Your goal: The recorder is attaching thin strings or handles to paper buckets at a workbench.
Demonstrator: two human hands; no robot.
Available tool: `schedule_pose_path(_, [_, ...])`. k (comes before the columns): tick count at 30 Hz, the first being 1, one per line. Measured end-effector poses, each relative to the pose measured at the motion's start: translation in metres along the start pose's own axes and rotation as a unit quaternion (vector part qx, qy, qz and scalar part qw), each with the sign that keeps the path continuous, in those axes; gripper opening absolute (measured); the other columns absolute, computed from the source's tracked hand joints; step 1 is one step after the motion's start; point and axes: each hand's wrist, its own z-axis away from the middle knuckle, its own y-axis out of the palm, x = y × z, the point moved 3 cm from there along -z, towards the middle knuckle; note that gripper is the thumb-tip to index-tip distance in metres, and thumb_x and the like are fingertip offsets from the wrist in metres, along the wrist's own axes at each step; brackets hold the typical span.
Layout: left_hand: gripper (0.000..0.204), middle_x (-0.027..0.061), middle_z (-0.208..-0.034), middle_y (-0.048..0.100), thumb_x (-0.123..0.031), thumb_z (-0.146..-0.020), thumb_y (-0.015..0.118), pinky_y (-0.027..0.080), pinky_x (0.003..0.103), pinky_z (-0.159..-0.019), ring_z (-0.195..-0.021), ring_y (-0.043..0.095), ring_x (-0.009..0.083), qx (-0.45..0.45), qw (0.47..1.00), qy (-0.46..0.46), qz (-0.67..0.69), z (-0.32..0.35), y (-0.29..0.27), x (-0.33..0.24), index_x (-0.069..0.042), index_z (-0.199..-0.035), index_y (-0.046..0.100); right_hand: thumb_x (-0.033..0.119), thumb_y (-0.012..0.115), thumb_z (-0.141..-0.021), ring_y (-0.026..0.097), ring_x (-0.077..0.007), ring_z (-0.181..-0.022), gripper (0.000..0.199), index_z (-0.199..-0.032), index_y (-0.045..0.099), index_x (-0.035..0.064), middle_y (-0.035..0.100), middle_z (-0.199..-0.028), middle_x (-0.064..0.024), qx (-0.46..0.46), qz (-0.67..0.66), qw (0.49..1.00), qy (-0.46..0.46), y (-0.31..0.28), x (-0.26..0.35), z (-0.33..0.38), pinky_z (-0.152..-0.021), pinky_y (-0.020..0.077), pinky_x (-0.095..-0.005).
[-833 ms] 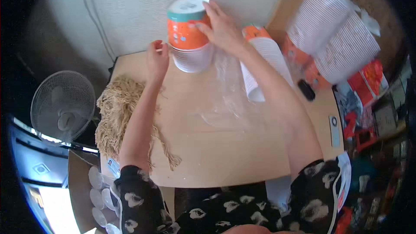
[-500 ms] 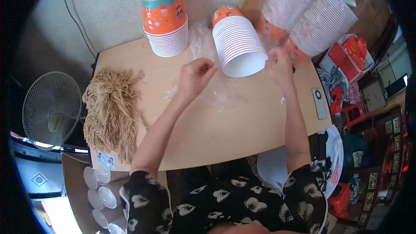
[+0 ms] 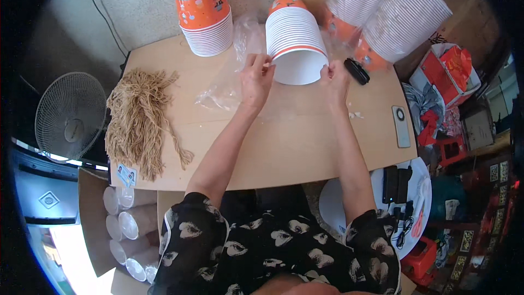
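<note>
A stack of white paper buckets (image 3: 295, 33) lies on its side on the table, its open mouth toward me and its orange printed end toward the wall. My left hand (image 3: 256, 81) pinches the left edge of the nearest bucket's rim. On the opposite edge, my right hand (image 3: 334, 81) has its fingertips closed on the same rim. A thin orange band shows just behind that rim. Crumpled clear plastic film (image 3: 226, 90) spreads beside and behind my left hand. To the right of the stack lies a small black object (image 3: 357, 71).
An upside-down bucket stack (image 3: 204, 16) stands at the back left. Two bagged stacks (image 3: 401, 16) lean at the back right. Beige mop-like yarn (image 3: 139, 125) and a card (image 3: 125, 175) lie left; a pale remote-like device (image 3: 401, 127) lies right. A box of clear cups (image 3: 134, 224) sits lower left.
Both hands have come to the rim of the lying stack, the right moving left and the left slightly upward. The stack's mouth now faces me more directly, and the orange band has appeared.
</note>
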Motion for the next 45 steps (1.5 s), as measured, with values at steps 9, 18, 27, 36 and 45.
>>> schedule_pose_path(9, [0.022, 0.0190, -0.103, 0.064, -0.016, -0.078, 0.075, 0.053, 0.048, -0.075, -0.088, 0.067, 0.0372, 0.068, 0.984, 0.083, -0.140, -0.009, 0.002, -0.013, -0.009, -0.095, 0.062, 0.011, 0.061, -0.090, 0.064, -0.0389, -0.069, 0.016, -0.092, 0.049, 0.0011, 0.061, -0.073, -0.0225, 0.103, -0.030, 0.994, 0.007, -0.015, -0.015, -0.024, -0.065, 0.0497, -0.0457])
schedule_pose_path(18, [0.018, 0.0211, -0.080, 0.066, -0.015, -0.080, 0.068, 0.052, 0.047, -0.071, -0.078, 0.066, 0.0409, 0.096, 0.980, 0.031, -0.171, -0.001, 0.002, -0.016, 0.000, -0.087, 0.062, 0.018, 0.065, -0.090, 0.061, -0.0484, -0.078, 0.023, -0.094, 0.050, 0.0007, 0.062, -0.085, -0.0273, 0.070, 0.097, 0.990, -0.074, -0.015, 0.003, -0.020, -0.068, 0.0463, -0.0520])
schedule_pose_path(27, [0.035, 0.0148, -0.125, 0.064, -0.011, -0.091, 0.065, 0.060, 0.032, -0.061, -0.082, 0.070, 0.0193, 0.173, 0.980, -0.023, 0.100, 0.026, -0.084, -0.082, -0.001, -0.123, 0.058, 0.020, 0.065, -0.088, 0.065, -0.0343, -0.068, 0.023, -0.090, 0.054, 0.0002, 0.063, -0.072, -0.0200, 0.143, 0.053, 0.988, -0.012, -0.090, 0.095, 0.010, -0.066, 0.0495, -0.0469])
schedule_pose_path(36, [0.032, 0.0207, -0.083, 0.071, -0.014, -0.093, 0.056, 0.054, 0.032, -0.050, -0.055, 0.068, 0.0212, 0.145, 0.982, -0.103, -0.064, 0.093, -0.202, -0.072, 0.004, -0.118, 0.063, 0.022, 0.055, -0.103, 0.059, -0.0196, -0.115, 0.042, -0.134, 0.050, -0.0050, 0.061, -0.124, -0.0135, 0.329, -0.412, 0.847, 0.068, -0.058, 0.129, 0.135, -0.096, 0.0500, -0.0344])
schedule_pose_path(45, [0.035, 0.0138, -0.078, 0.070, -0.023, -0.102, 0.052, 0.053, 0.030, -0.051, -0.058, 0.066, 0.0147, 0.127, 0.968, -0.214, 0.032, 0.133, -0.220, -0.060, 0.004, -0.122, 0.063, 0.041, 0.063, -0.096, 0.050, -0.0256, -0.129, 0.072, -0.145, 0.039, -0.0059, 0.050, -0.141, -0.0175, 0.302, -0.351, 0.882, 0.083, -0.043, 0.142, 0.188, -0.107, 0.0403, -0.0371])
